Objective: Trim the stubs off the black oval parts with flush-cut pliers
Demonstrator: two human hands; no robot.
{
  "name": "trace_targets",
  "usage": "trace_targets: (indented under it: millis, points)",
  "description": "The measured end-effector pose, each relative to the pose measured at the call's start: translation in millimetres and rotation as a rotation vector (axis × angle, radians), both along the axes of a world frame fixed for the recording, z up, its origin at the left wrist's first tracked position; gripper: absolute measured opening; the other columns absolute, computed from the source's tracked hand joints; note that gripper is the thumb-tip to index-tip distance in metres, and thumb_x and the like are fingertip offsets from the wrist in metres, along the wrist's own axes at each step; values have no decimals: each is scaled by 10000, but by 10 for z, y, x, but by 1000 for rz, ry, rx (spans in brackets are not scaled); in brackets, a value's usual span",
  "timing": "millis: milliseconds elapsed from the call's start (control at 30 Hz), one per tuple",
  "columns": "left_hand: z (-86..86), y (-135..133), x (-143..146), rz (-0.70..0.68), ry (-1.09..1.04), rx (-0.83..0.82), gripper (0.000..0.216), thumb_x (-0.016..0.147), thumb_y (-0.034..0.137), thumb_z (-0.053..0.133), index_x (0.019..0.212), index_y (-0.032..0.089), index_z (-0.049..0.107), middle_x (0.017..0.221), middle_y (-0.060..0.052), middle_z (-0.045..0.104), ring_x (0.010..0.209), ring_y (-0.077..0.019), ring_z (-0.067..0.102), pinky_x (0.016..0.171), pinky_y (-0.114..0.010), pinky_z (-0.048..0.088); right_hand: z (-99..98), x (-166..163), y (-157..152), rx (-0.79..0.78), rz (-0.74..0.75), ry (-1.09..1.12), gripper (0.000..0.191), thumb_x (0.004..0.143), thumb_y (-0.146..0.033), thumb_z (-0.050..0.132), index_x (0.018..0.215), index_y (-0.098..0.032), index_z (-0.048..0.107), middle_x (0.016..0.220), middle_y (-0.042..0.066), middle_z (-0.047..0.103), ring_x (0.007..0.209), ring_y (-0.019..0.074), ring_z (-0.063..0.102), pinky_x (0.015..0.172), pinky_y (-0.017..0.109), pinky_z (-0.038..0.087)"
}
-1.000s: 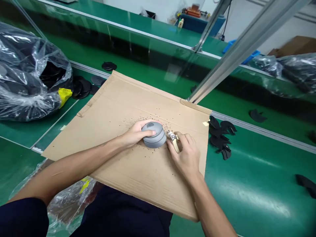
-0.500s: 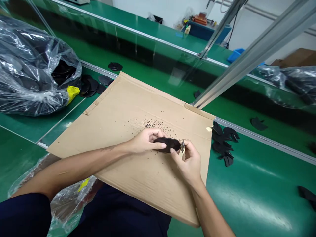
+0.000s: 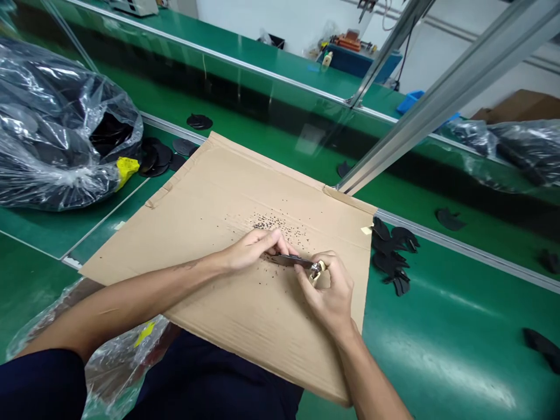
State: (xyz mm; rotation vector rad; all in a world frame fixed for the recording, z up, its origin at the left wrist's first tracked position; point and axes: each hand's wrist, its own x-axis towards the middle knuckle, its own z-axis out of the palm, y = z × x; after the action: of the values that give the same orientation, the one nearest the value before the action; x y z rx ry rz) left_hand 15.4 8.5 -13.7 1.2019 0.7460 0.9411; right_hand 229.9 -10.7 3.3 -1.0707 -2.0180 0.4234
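Over the cardboard sheet [image 3: 210, 192], my left hand [image 3: 256, 248] is closed on a thin black flat piece [image 3: 289, 260], now turned almost edge-on. My right hand [image 3: 328, 291] grips small cutting pliers [image 3: 315, 272] with cream handles and a metal head. Its thumb and the plier head are at the right end of the black piece. Whether the jaws touch it I cannot tell. Tiny black scraps [image 3: 266, 223] are scattered on the cardboard just beyond my hands.
A clear plastic bag [image 3: 56, 134] full of black pieces lies at left, with black discs [image 3: 155, 156] beside it. Black cut pieces [image 3: 394, 251] are heaped right of the cardboard on the green table [image 3: 437, 315]. A metal post [image 3: 420, 111] rises behind.
The black piece has tilted from showing its broad face to nearly edge-on. My left thumb has lifted, and the pliers in my right hand have turned slightly.
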Motion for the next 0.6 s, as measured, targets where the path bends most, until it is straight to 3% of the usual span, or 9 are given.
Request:
trace_targets:
  millis: [100, 167, 267, 367, 467, 600]
  points:
    - [19, 52, -35, -50, 77, -93, 244, 909, 389, 703, 998, 163, 726, 1036, -86, 772, 979, -179, 705, 936, -348, 517, -16, 25, 34, 87, 44, -53, 181, 902, -165, 663, 861, -240, 504, 756, -3, 577, 681, 174, 534, 641, 309, 407]
    - [38, 91, -57, -120, 121, -122, 234, 846, 266, 758, 1056, 167, 728, 1033, -71, 771, 938, -156, 703, 902, -318, 520, -38, 34, 56, 139, 76, -82, 165, 900, -143, 653, 866, -234, 520, 763, 5, 598, 684, 176, 537, 641, 311, 395]
    - [104, 164, -85, -227, 221, -96, 229, 819, 209, 749, 1043, 162, 753, 901, -39, 753, 755, -114, 658, 741, -258, 507, -63, 37, 76, 167, 103, -90, 110, 904, -154, 643, 899, -227, 561, 793, 24, 635, 719, 192, 574, 658, 323, 406]
    - [228, 305, -129, -242, 327, 13, 211, 819, 231, 735, 1013, 158, 768, 805, -26, 729, 683, -117, 628, 666, -250, 488, -57, 46, 85, 129, 60, -57, 109, 917, -221, 652, 1017, -223, 607, 912, 63, 671, 837, 228, 634, 730, 355, 470]
    - [366, 611, -219, -108, 396, 183, 208, 805, 269, 739, 976, 152, 765, 896, -61, 756, 776, -154, 676, 748, -291, 533, -58, 69, 98, 69, -37, -16, 204, 929, -266, 642, 1127, -222, 621, 1010, 95, 669, 904, 251, 648, 776, 387, 511]
    - [478, 1331, -326, 207, 637, 389, 213, 799, 240, 685, 978, 146, 752, 979, -85, 771, 852, -186, 707, 823, -318, 565, -123, 99, 96, 58, -65, -34, 202, 920, -246, 620, 1119, -217, 641, 977, 83, 681, 858, 241, 638, 750, 378, 497]
